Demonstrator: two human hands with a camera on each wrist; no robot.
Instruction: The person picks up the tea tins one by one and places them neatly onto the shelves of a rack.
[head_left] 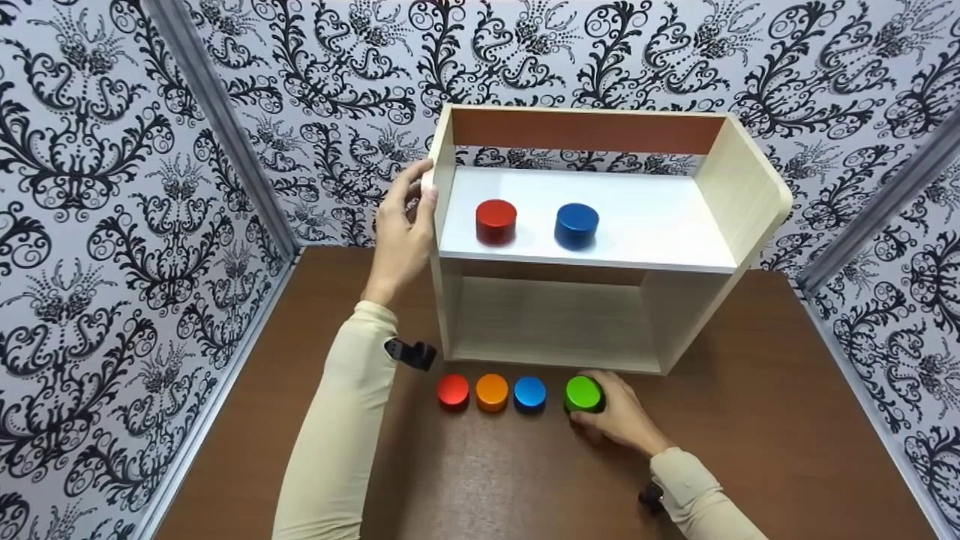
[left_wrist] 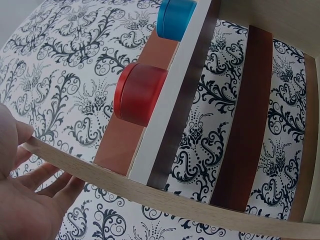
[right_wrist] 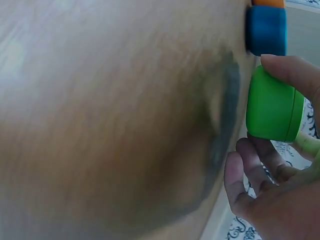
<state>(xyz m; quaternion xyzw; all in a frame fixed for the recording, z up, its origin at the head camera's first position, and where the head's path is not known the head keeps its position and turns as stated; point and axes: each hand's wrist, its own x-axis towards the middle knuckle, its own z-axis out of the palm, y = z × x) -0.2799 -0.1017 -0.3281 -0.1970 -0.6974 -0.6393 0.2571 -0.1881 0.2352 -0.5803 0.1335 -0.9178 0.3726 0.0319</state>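
the right hand, in the lower middle of the head view, pinches a green tub, thumb on one side and a finger on the other; in the right wrist view its other fingers stand loosely apart from it. the green tub sits at the right end of a row with a red tub, an orange tub and a blue tub, with a wider gap before it than between the others. i cannot tell whether its base touches the brown table.

the left hand, left of the upper middle of the head view, grips the upright left side panel of a pale wooden shelf unit, thumb at the front edge and fingers round the outer side.

on the unit's white upper shelf, at the centre of the frame, stand a red canister at left and a blue canister to its right, apart from each other. the row of tubs lies just in front of the unit's lower edge. black-and-white patterned walls rise behind and on both sides. both arms wear cream sleeves.
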